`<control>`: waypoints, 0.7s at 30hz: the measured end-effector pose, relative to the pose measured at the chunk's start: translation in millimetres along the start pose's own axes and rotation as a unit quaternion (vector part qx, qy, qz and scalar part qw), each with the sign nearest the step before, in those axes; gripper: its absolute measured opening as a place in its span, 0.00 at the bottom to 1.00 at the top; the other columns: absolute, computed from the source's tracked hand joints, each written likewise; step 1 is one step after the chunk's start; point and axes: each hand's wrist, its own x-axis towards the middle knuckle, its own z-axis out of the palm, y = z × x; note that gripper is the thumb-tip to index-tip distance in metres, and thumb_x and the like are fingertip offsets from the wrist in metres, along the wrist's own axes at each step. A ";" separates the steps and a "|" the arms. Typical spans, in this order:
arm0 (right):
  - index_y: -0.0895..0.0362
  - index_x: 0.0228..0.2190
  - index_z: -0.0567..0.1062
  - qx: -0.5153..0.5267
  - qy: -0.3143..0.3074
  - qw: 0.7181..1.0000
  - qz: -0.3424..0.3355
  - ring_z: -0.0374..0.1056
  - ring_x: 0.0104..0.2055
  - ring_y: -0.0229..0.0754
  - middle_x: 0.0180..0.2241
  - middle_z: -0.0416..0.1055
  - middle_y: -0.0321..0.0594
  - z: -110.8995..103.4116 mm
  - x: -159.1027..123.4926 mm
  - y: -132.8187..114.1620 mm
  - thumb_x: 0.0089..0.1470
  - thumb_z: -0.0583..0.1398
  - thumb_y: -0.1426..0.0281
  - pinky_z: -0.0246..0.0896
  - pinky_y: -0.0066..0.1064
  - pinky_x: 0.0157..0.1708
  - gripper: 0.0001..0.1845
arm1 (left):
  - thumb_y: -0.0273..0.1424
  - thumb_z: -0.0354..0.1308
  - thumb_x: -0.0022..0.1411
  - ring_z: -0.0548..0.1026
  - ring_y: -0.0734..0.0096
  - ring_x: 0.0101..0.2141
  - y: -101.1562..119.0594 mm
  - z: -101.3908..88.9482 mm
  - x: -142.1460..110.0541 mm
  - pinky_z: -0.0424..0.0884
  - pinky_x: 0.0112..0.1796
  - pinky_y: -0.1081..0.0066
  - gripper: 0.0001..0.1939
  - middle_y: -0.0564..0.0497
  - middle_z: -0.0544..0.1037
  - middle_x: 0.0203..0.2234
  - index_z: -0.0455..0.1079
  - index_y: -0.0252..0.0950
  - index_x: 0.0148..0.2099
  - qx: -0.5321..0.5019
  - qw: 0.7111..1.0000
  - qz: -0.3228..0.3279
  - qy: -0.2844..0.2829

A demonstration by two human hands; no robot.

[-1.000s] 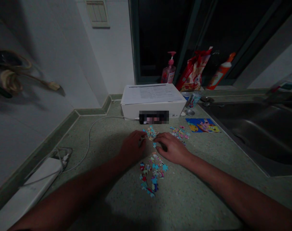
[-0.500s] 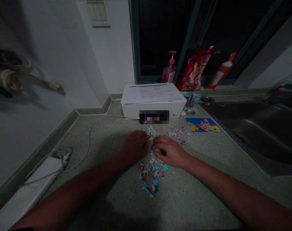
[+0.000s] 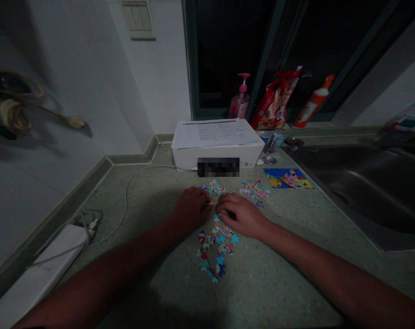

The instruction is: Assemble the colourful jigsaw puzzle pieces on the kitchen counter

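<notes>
Pale green and speckled, the desk (image 3: 152, 196) carries jigsaw pieces in three groups: I see a far pile (image 3: 213, 187) just beyond the fingertips, a right pile (image 3: 254, 188) and a near spread (image 3: 220, 249). The left hand (image 3: 191, 206) bends its fingers towards a pale piece (image 3: 211, 204); the right hand (image 3: 242, 214) curls into a narrow grip, with a light-blue piece (image 3: 216, 218) just below its thumb. Whether either grip holds anything, I cannot tell. With pieces this small, I would keep the wrists low and pinch by the edges, so neighbours stay put. Behind the far pile, a blurred dark device (image 3: 218, 167) and a white box (image 3: 217, 156) limit reach; a picture card (image 3: 288, 178) lies near the sink (image 3: 365, 192).
</notes>
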 end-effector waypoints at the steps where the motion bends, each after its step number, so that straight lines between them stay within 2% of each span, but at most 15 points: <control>1: 0.47 0.39 0.84 -0.003 0.001 1.000 -0.004 0.77 0.49 0.56 0.43 0.82 0.46 0.3 0.0 0.5 0.63 0.62 0.73 0.73 0.52 0.53 0.11 | 0.29 0.63 0.71 0.80 0.53 0.50 -0.6 1.0 -0.1 0.78 0.53 0.50 0.02 0.47 0.83 0.46 0.77 0.42 0.44 0.001 1.000 0.000 0.002; 7: 0.51 0.41 0.83 -0.049 0.019 0.998 -0.027 0.77 0.49 0.54 0.43 0.81 0.47 4.5 -1.0 8.1 0.67 0.60 0.74 0.74 0.50 0.52 0.10 | 0.30 0.61 0.72 0.80 0.55 0.46 -3.1 4.9 -0.8 0.79 0.51 0.52 0.04 0.49 0.83 0.43 0.77 0.43 0.42 0.002 1.000 0.011 0.024; 13: 0.54 0.45 0.84 -0.124 0.037 0.992 -0.015 0.77 0.51 0.56 0.46 0.82 0.50 9.6 1.3 12.5 0.67 0.63 0.74 0.74 0.50 0.53 0.10 | 0.30 0.55 0.75 0.80 0.55 0.46 -1.7 2.6 -0.6 0.78 0.50 0.52 0.11 0.50 0.84 0.42 0.78 0.47 0.41 0.002 0.999 0.019 0.028; 21: 0.56 0.46 0.84 -0.138 0.038 0.990 -0.006 0.76 0.51 0.56 0.47 0.81 0.51 11.1 1.6 13.8 0.67 0.62 0.74 0.73 0.50 0.53 0.11 | 0.29 0.59 0.72 0.80 0.55 0.46 -3.1 4.6 -1.7 0.78 0.48 0.52 0.09 0.49 0.84 0.44 0.79 0.47 0.47 -0.009 0.997 0.050 0.064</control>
